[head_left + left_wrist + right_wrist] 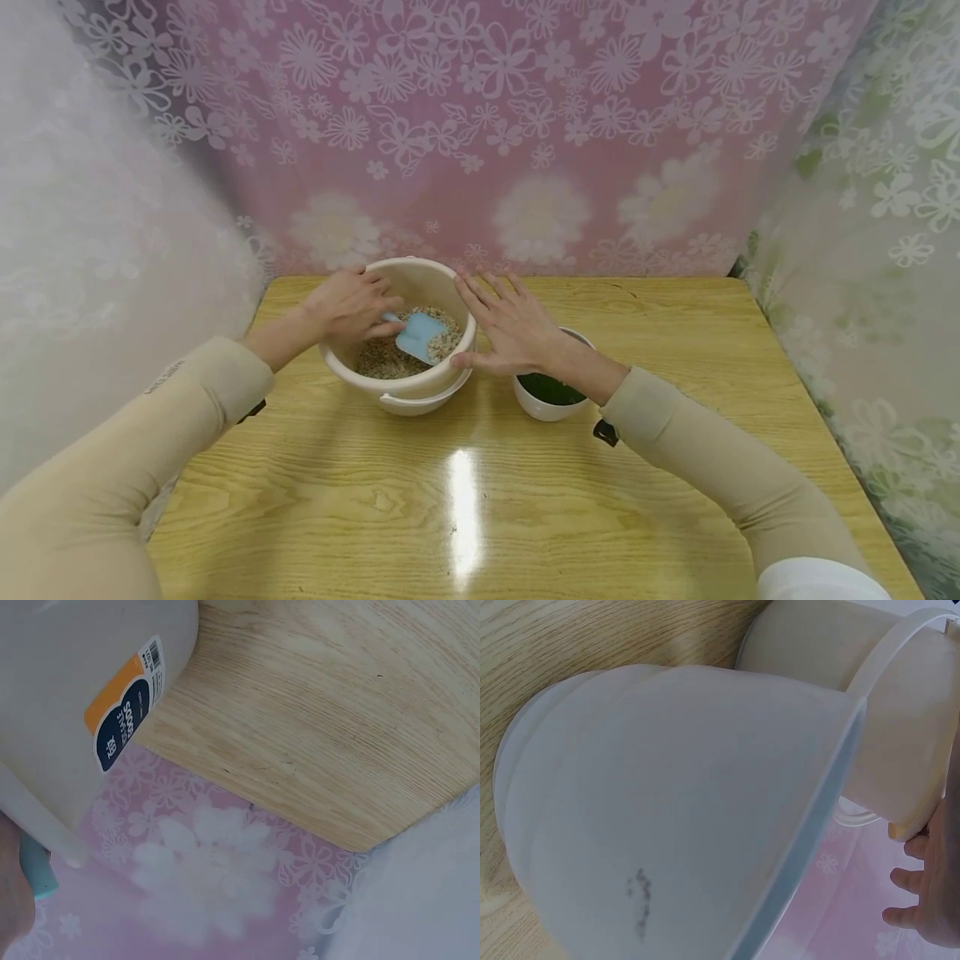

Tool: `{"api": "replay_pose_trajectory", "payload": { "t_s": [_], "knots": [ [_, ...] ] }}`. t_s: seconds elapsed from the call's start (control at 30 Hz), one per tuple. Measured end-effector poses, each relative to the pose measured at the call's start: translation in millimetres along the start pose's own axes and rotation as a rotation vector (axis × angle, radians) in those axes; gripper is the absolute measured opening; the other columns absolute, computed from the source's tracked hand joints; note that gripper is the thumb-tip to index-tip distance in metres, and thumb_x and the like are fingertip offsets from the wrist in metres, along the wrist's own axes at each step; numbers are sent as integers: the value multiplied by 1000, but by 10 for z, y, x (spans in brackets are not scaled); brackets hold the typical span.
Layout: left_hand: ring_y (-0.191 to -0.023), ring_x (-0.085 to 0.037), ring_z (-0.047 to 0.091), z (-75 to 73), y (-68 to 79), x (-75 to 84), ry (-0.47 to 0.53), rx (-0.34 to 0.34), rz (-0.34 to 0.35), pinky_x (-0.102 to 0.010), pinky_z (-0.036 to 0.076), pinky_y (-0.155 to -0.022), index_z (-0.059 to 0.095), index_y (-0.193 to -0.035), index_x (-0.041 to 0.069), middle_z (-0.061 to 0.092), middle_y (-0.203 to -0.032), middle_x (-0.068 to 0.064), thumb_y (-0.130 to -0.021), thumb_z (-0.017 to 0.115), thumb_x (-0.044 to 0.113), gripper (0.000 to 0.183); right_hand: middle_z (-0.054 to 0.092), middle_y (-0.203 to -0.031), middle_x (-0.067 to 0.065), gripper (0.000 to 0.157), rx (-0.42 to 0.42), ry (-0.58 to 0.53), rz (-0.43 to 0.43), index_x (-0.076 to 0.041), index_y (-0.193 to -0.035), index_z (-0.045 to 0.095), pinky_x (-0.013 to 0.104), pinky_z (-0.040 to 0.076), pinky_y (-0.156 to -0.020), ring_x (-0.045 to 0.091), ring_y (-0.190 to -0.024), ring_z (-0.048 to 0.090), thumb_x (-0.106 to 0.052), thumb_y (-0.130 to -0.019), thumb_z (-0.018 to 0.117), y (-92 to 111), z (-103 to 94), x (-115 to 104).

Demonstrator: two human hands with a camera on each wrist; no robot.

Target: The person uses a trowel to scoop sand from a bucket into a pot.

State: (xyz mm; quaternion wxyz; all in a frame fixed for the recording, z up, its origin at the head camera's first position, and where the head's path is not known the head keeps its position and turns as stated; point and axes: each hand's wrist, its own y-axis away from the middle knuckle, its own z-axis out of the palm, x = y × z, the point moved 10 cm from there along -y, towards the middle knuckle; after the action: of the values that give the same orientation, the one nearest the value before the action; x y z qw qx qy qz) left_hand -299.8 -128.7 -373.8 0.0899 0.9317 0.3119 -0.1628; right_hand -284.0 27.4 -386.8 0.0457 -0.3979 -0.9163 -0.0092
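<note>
A cream bucket [351, 377] stands on the table, holding a coarse brownish grainy material [386, 360]. My left hand [348, 307] reaches over its left rim and grips the handle of a light blue scoop [422, 333]. Some grains lie on the scoop's blade, low inside the bucket. On the opposite side, my right hand [510, 329] rests against the bucket's right rim with its fingers extended. A white pot [546, 412] with something green inside stands right of the bucket, partly covered by my right wrist. The right wrist view shows the white pot [667, 795] up close.
The wooden table [600, 500] runs back to a pink floral curtain [480, 167]. Pale curtains hang on both sides. The bucket's carrying handle [427, 404] hangs down at its front. A label [124, 712] is stuck on the bucket's outer wall.
</note>
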Motion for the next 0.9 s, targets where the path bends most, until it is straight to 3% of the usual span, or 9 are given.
{"api": "replay_pose_trajectory", "payload": {
  "t_s": [0.17, 0.43, 0.7, 0.9],
  "knots": [
    [-98, -33, 67, -28, 59, -81, -12, 11, -20, -50, 56, -95, 67, -117, 14, 71, -99, -13, -105, 52, 59, 50, 18, -178, 8, 136, 3, 3, 0, -12, -170, 1, 62, 17, -133, 36, -166, 16, -102, -70, -15, -2, -10, -1],
    [-87, -30, 62, -102, 139, -157, -22, 43, -49, -41, 51, -74, 61, -104, 14, 66, -92, -10, -105, 52, 58, 45, 17, -178, 11, 135, 27, -8, -17, -11, -170, 2, 62, 18, -132, 35, -166, 16, -102, -72, -13, 11, -37, 7],
    [-94, -34, 67, -120, 212, -172, 45, 73, -93, -47, 58, -82, 60, -107, 12, 68, -99, -13, -106, 54, 54, 43, 6, -180, 8, 122, 29, -35, 6, -14, -170, -3, 61, 16, -133, 37, -166, 14, -91, -88, 42, 161, -12, 146],
    [-85, -30, 63, -143, 253, -197, 87, 105, -125, -44, 56, -77, 59, -100, 13, 63, -89, -10, -105, 56, 53, 40, 5, -180, 8, 120, 27, -40, 7, -12, -170, 2, 61, 16, -133, 37, -166, 15, -89, -89, 45, 350, 20, 236]
  ]
}}
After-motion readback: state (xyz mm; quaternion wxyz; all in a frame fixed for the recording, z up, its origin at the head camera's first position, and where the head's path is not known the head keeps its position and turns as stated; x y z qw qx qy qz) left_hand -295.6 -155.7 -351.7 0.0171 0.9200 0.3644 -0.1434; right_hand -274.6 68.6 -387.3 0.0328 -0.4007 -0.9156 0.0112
